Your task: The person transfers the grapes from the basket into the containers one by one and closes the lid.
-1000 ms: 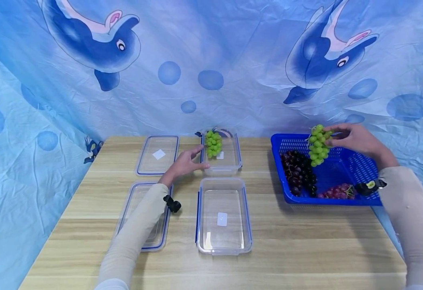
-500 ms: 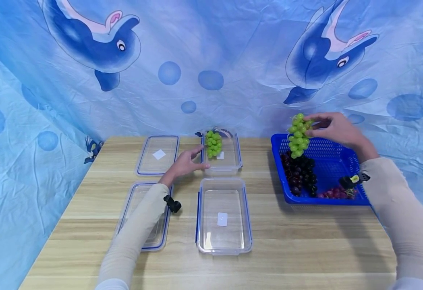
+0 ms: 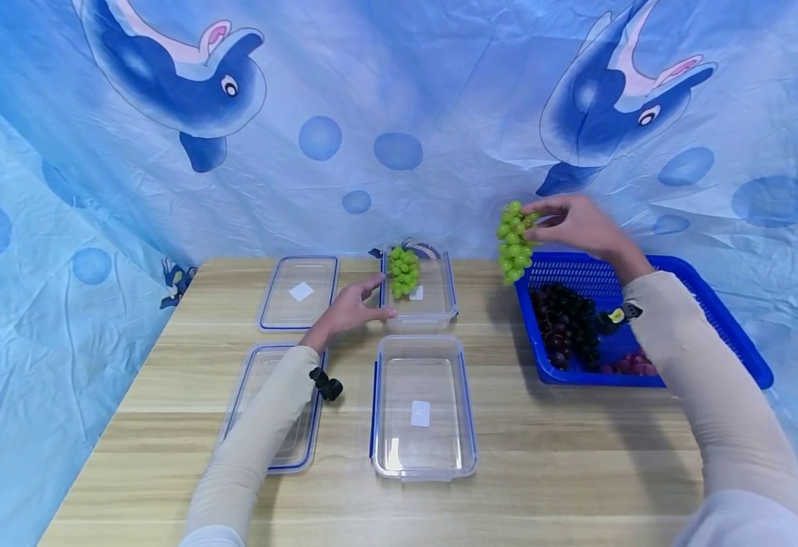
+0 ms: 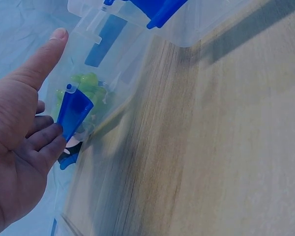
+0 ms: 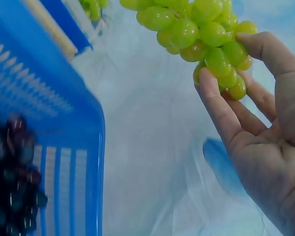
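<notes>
My right hand (image 3: 577, 222) pinches a bunch of green grapes (image 3: 515, 241) between thumb and fingers, up above the left rim of the blue basket (image 3: 714, 292). The right wrist view shows the thumb and fingertips pressed into one end of that bunch (image 5: 196, 29). My left hand (image 3: 353, 305), thumb and fingers spread, lies along the left side of the far clear plastic container (image 3: 436, 300). A second bunch of green grapes (image 3: 403, 272) sits inside this container. From the left wrist, its fingertips show right at a blue side latch (image 4: 74, 110).
In the basket lie dark grapes (image 3: 559, 323) and red grapes (image 3: 631, 363). A nearer clear container (image 3: 421, 448) stands open on the wooden table (image 3: 549, 471). Two blue-edged lids (image 3: 299, 292) lie to the left, the nearer partly under the left sleeve (image 3: 255, 433).
My right hand has carried the green grapes leftward and up, from over the basket's middle to beyond its left rim. The left hand has stayed at the far container.
</notes>
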`<move>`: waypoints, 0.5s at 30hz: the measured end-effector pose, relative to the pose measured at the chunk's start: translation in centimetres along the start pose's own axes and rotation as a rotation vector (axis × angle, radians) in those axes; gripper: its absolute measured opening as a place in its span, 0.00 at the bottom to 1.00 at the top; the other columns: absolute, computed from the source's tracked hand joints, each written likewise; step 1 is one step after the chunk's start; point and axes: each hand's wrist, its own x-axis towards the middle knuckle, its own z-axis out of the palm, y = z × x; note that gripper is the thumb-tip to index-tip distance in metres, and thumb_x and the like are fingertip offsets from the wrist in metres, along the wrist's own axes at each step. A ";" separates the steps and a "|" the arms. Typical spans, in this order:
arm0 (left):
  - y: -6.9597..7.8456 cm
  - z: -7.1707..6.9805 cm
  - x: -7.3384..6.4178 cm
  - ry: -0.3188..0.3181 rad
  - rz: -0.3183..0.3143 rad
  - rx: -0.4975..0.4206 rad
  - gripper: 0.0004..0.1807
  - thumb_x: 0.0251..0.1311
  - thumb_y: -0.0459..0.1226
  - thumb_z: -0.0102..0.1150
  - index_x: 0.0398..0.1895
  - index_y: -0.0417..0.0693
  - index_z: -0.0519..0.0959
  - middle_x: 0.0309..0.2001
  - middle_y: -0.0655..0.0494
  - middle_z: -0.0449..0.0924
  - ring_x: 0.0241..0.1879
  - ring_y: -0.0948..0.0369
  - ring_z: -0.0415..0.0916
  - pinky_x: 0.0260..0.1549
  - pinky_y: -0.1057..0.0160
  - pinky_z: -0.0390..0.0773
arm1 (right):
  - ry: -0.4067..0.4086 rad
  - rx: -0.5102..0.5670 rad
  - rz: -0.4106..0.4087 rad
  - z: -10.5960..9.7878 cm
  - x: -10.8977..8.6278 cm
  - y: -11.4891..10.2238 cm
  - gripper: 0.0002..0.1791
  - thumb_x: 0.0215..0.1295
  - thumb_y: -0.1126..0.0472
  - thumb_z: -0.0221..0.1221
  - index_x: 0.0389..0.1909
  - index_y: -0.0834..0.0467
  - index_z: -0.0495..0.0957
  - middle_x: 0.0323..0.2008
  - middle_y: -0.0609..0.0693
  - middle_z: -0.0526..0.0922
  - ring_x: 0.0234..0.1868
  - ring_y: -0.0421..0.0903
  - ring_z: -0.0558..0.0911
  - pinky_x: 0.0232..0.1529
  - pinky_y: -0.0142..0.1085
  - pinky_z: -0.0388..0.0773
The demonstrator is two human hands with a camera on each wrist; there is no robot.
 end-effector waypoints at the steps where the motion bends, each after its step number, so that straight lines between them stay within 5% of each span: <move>1: 0.0 0.0 0.0 0.000 0.000 0.002 0.54 0.55 0.55 0.75 0.80 0.45 0.58 0.80 0.49 0.54 0.76 0.42 0.58 0.74 0.49 0.63 | -0.008 0.012 0.000 0.4 0.4 -0.2 0.28 0.64 0.54 0.70 0.64 0.57 0.79 0.61 0.59 0.81 0.48 0.38 0.84 0.44 0.25 0.82; 8: 0.0 0.0 -0.2 -0.004 0.001 0.013 0.54 0.56 0.57 0.74 0.80 0.48 0.58 0.80 0.49 0.54 0.76 0.43 0.58 0.74 0.50 0.64 | -0.075 0.112 0.021 3.4 3.1 -1.1 0.30 0.66 0.54 0.69 0.67 0.57 0.77 0.64 0.58 0.79 0.55 0.50 0.83 0.49 0.35 0.85; 15: 0.1 -0.1 -0.3 0.002 -0.001 -0.010 0.54 0.55 0.55 0.75 0.80 0.47 0.58 0.80 0.49 0.54 0.76 0.42 0.58 0.74 0.49 0.63 | -0.127 0.291 0.054 6.8 5.8 -1.1 0.30 0.65 0.58 0.70 0.66 0.61 0.76 0.63 0.61 0.78 0.53 0.51 0.84 0.49 0.39 0.88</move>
